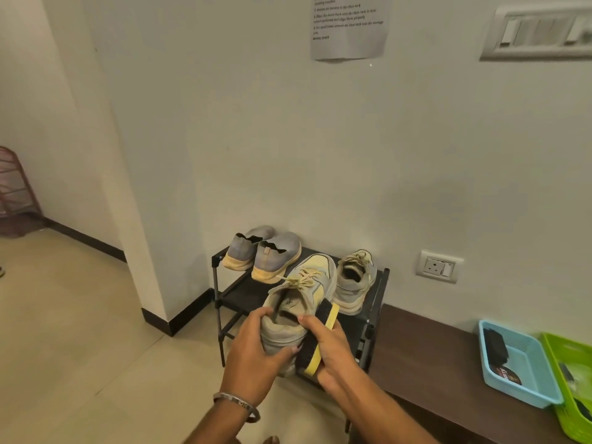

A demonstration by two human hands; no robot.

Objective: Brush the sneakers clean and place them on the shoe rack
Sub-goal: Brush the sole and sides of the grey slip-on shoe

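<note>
**Sneaker held over rack, brush shared in one hand: slip risk noted**

Left hand (pixel 256 347) wraps the heel of the pale grey and yellow laced sneaker (pixel 301 302), thumb at the collar; right hand (pixel 330 350) pinches the collar's other side while also pressing the yellow-backed black-bristled brush (pixel 317 339) against the shoe; both hands full, the sneaker held in the air just in front of the black metal shoe rack (pixel 224 296).

Risks, as judged: the right hand carries two things at once, so the brush may slide out; loose laces may snag on the rack frame; setting down could nudge the matching sneaker (pixel 354 280) on the top shelf.

Count: four sneakers, namely one held, its mate, and one grey-blue pair with tan soles (pixel 262 254) shelved; one brush in hand, one dark brush in the light blue plastic tray (pixel 519 392); one green plastic basket (pixel 573 392) beside it.
</note>
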